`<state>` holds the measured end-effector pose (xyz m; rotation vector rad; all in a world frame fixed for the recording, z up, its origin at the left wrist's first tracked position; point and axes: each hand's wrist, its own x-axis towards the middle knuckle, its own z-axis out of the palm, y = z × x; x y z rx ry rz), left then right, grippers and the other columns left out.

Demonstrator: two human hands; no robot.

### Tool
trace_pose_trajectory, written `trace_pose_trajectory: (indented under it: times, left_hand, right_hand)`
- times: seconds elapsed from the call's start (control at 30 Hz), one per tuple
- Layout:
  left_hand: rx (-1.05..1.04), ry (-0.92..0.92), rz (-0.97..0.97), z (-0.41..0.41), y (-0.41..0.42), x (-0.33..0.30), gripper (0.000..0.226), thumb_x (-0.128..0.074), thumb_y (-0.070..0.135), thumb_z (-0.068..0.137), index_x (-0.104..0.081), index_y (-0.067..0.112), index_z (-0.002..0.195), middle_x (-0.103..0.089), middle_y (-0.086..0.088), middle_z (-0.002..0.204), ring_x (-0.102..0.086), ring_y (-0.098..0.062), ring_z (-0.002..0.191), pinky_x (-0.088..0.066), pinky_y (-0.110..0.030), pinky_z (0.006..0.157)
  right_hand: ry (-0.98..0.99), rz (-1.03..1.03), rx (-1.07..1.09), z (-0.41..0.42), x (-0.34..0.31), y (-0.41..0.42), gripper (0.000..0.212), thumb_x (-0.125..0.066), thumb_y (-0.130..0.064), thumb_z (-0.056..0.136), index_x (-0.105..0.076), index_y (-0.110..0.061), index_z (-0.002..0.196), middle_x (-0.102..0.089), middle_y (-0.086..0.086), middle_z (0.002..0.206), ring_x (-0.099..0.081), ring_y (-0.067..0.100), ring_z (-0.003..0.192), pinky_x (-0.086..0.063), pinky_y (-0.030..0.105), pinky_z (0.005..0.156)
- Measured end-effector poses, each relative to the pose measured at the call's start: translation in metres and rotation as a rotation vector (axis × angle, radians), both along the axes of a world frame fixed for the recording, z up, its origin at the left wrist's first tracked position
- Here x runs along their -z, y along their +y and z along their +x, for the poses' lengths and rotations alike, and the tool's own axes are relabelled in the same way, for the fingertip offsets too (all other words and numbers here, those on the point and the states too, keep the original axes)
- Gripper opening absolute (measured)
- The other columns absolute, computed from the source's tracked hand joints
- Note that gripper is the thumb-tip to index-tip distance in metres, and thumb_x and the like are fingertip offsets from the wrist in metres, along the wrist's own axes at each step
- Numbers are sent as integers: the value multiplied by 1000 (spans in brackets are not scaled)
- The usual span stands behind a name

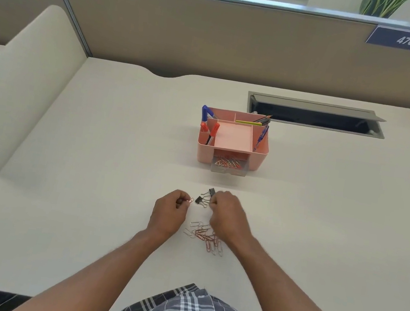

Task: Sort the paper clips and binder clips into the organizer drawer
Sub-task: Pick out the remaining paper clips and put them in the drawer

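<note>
A pink desk organizer (pixel 258 157) stands mid-desk. Its clear drawer (pixel 229 166) is pulled out at the front and holds several paper clips. A loose pile of red and silver paper clips (pixel 206 236) lies on the desk between my hands. Two black binder clips (pixel 205 197) lie just beyond the pile. My left hand (pixel 169 210) pinches a red paper clip (pixel 191 200) at its fingertips. My right hand (pixel 227 216) has its fingers curled down at the wire handle of the nearer binder clip; whether it grips the handle is hidden.
Pens, markers and pencils stand in the organizer's top compartments (pixel 209 129). An open cable slot (pixel 314 116) is recessed in the desk at the back right. A beige partition wall (pixel 216 41) closes off the far edge, and a curved divider (pixel 21 88) rises on the left.
</note>
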<state>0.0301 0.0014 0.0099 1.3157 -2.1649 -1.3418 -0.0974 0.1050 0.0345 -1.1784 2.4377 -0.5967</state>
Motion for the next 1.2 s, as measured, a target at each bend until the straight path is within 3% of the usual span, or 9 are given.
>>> trace_pose_trajectory:
  times: [0.1, 0.17, 0.23, 0.4, 0.63, 0.77, 0.87, 1.03, 1.2]
  left_hand:
    - [45, 74, -61, -25, -7, -20, 12, -62, 11, 89, -68, 21, 88, -70, 8, 85, -62, 2, 78, -44, -6, 67]
    - [81, 125, -112, -47, -13, -36, 10, -63, 12, 89, -68, 20, 86, -69, 5, 82, -61, -3, 75, -46, -10, 67]
    - [133, 152, -166, -70, -19, -51, 10, -61, 12, 89, -67, 19, 86, -67, 4, 78, -60, -9, 74, -47, -18, 67]
    - [184, 125, -211, -110, -30, -67, 11, -60, 9, 89, -69, 15, 92, -64, 7, 80, -59, -8, 75, -50, -22, 71]
    - [180, 47, -272, -79, -31, -38, 8, -59, 11, 90, -62, 19, 87, -61, 4, 85, -55, -12, 75, -47, -27, 68]
    - [228, -122, -242, -40, -21, 2, 16, -62, 25, 92, -65, 21, 107, -57, 4, 97, -59, -15, 86, -46, -29, 77]
    - [287, -168, -300, -25, -12, 19, 18, -61, 26, 92, -68, 24, 109, -55, 3, 95, -55, -16, 93, -42, -28, 78]
    - [270, -201, -351, -16, -11, 20, 19, -58, 21, 92, -67, 21, 109, -56, 0, 97, -53, -19, 97, -43, -30, 79]
    - [241, -175, -325, -5, -9, 18, 22, -56, 20, 93, -64, 19, 114, -58, 1, 99, -55, -19, 94, -42, -29, 77]
  right_hand:
    - [-30, -89, 161, -29, -24, -4, 16, -52, -11, 93, -54, -17, 78, -58, -3, 79, -55, 18, 76, -49, 38, 66]
    - [12, -154, 205, -50, -37, -8, 13, -54, -18, 94, -56, -18, 81, -61, -4, 80, -56, 18, 74, -49, 36, 65]
    - [75, -198, 202, -67, -46, -15, 9, -54, -18, 93, -61, -17, 87, -64, -1, 84, -58, 20, 75, -50, 35, 66]
    - [148, -137, 158, -89, -57, -35, 15, -54, -13, 93, -67, -10, 97, -68, 8, 94, -60, 25, 82, -53, 37, 70]
    - [52, -237, 182, -85, -44, -13, 14, -52, -8, 91, -66, -9, 91, -68, 7, 88, -61, 26, 81, -53, 40, 72]
    - [-40, -110, 204, -65, -14, 19, 21, -52, -12, 93, -68, -14, 107, -67, 1, 101, -60, 19, 89, -46, 28, 79]
    - [-88, -18, 197, -51, 4, 37, 23, -53, -15, 93, -68, -16, 111, -67, 1, 106, -61, 18, 94, -47, 30, 83]
    - [-118, 21, 180, -33, 13, 56, 21, -53, -17, 93, -69, -20, 106, -67, -4, 102, -59, 14, 88, -45, 26, 76]
    - [-139, 124, 131, -24, 19, 63, 27, -57, -27, 92, -63, -21, 118, -62, -1, 111, -59, 18, 100, -46, 30, 84]
